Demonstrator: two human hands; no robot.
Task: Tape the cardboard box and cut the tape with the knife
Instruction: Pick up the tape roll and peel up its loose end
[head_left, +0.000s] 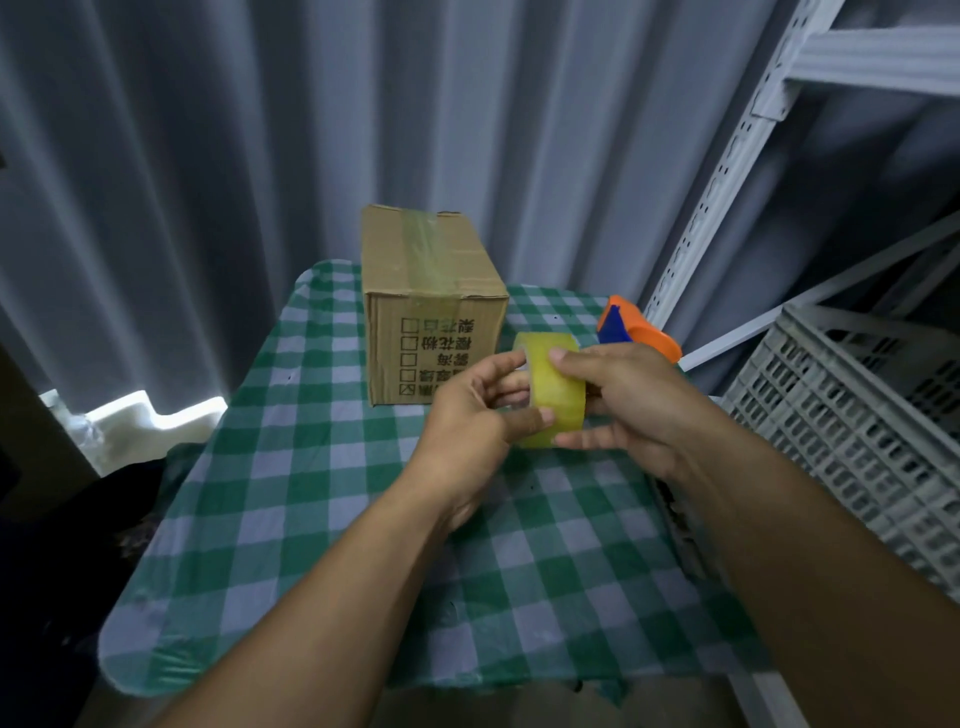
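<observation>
A closed cardboard box (431, 301) stands at the far middle of the table, with a strip of clear tape running over its top and down its front. In front of it I hold a yellowish roll of tape (558, 384) above the table with both hands. My left hand (478, 410) grips the roll from the left, fingers partly inside its core. My right hand (628, 400) grips it from the right, thumb on the outer face. An orange and blue object (639, 330), perhaps the knife or a tape cutter, lies behind my right hand.
The table wears a green and white checked cloth (363, 519). A grey plastic crate (852, 415) sits close on the right, under a white metal shelf frame (727, 171). Grey curtains hang behind. A white foam piece (140, 426) lies left of the table.
</observation>
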